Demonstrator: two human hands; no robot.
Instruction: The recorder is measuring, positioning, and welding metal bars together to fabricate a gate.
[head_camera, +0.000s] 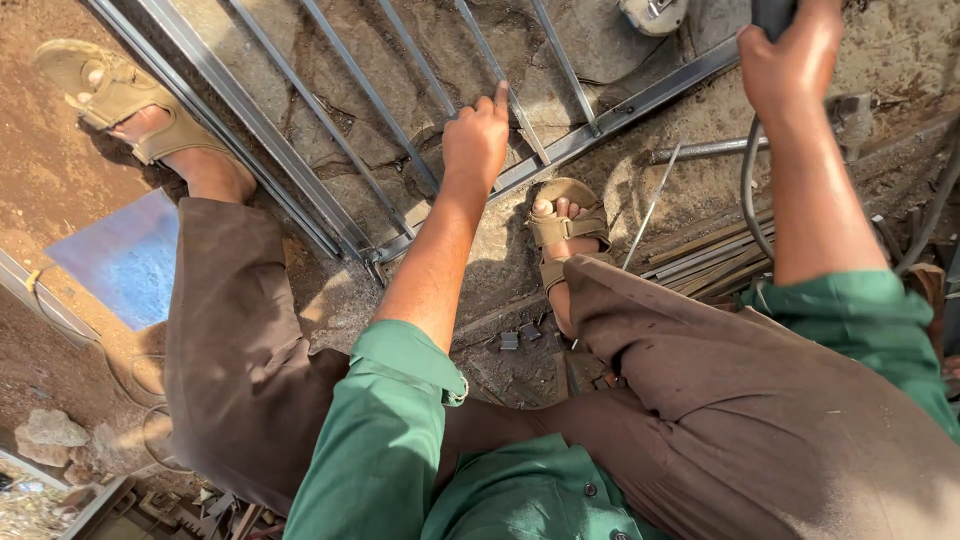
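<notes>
A grey metal grille frame (300, 150) with several slanted bars lies on the stony ground in front of me. My left hand (476, 140) rests on one bar near the frame's lower rail, its forefinger stretched along the bar. My right hand (790, 55) is closed around a dark tool handle (772, 15) at the top edge. A black cable (748, 185) hangs down from it. The tool's head (655, 14) is mostly cut off by the top edge. My sandalled feet (565, 235) stand on either side of the frame's corner.
Loose metal rods and strips (700, 255) lie by my right foot. A thin welding rod (650, 205) leans there too. A blue sheet (125, 258) lies at the left, with rocks (50, 435) and scrap at the lower left.
</notes>
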